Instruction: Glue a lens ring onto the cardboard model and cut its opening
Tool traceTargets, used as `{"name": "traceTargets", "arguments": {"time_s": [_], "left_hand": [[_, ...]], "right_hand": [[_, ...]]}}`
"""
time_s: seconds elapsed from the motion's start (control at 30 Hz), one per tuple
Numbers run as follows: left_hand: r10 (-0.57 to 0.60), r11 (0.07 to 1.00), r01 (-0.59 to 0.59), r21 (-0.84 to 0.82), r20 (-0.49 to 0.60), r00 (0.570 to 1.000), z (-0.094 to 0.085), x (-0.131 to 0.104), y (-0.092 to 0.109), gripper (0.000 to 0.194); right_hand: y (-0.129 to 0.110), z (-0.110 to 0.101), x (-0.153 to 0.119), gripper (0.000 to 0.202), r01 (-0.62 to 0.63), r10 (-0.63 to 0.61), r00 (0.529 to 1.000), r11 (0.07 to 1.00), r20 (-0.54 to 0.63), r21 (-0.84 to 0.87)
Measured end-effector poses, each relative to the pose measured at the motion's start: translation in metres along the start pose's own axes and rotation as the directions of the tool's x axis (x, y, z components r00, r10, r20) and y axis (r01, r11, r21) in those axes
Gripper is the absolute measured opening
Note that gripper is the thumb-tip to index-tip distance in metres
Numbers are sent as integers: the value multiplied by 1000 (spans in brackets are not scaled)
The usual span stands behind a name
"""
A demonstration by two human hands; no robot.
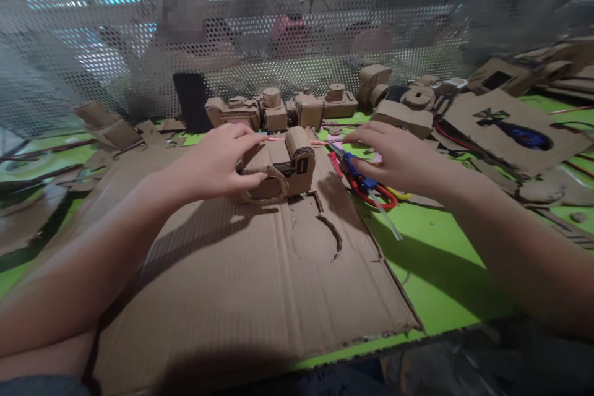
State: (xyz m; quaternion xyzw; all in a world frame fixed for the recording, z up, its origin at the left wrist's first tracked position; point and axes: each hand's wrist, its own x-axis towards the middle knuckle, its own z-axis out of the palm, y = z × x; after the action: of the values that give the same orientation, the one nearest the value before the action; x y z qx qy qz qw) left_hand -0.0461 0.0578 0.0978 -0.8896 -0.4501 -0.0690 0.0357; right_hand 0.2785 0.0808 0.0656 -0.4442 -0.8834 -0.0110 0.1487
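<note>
My left hand (227,158) is closed around the left side of a cardboard model (304,167) that has a round ring and a rounded top. Its thumb rests by the ring. The model stands on a large flat cardboard sheet (223,284). My right hand (394,154) is apart from the model, fingers stretched and thumb spread, holding nothing that I can see. Just below its thumb lie a blue glue gun (366,182) with a clear glue stick (386,216) in it and red-handled scissors (387,199). A curved cut (336,238) marks the sheet.
Several small cardboard models (309,108) line the back of the green table (445,260), beside a black phone-like slab (190,102). A perforated metal screen (297,25) rises behind. More cardboard pieces (515,130) are piled on the right and scraps (28,210) on the left.
</note>
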Motion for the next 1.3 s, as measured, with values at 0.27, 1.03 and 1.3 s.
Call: {"name": "traceTargets", "arguments": {"time_s": [0.27, 1.03, 1.3], "left_hand": [[9, 1000, -11, -21, -64, 998, 8, -3, -1, 69], [-164, 850, -1, -528, -266, 950, 71, -28, -42, 71], [-146, 872, 12, -489, -238, 960, 69, -17, -53, 71]], "right_hand": [[-69, 13, 60, 41, 502, -475, 853, 860, -215, 89], [-66, 24, 98, 33, 427, -414, 904, 874, -105, 231], [-57, 29, 108, 36, 408, -392, 913, 873, -114, 266]]}}
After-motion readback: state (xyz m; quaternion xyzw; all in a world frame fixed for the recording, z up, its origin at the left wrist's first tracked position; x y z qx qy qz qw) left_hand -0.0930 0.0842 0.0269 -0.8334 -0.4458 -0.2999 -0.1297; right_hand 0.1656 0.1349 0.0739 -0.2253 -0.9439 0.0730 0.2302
